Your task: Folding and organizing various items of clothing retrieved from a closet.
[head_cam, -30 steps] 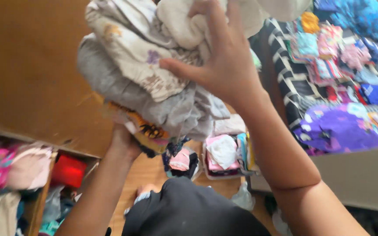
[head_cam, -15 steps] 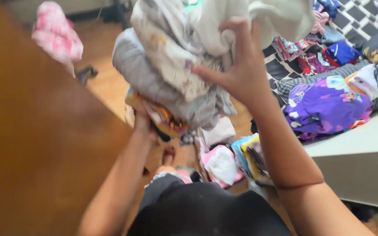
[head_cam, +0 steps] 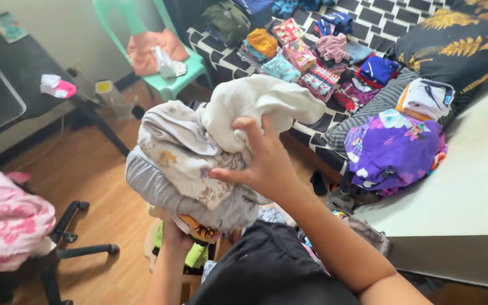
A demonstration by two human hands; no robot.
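Note:
I hold a stack of folded clothes (head_cam: 193,164) in front of me: a cream piece on top, a pale flowered one, a grey one and an orange-patterned one at the bottom. My right hand (head_cam: 261,161) presses on the stack's top and side, fingers curled into the cream cloth. My left hand (head_cam: 173,232) supports the stack from underneath and is mostly hidden by it.
A bed with a black-and-white checked cover (head_cam: 379,22) carries several folded clothes, a purple flowered pile (head_cam: 393,147) and a leaf-print pillow (head_cam: 464,39). A green plastic chair (head_cam: 153,51) stands at the back. Pink cloth (head_cam: 7,217) lies on an office chair (head_cam: 69,248) at left. A dark table (head_cam: 12,85) is far left.
The view has swung away from the wooden cabinet toward the room and bed. The stack sits lower in view, still held between both hands.

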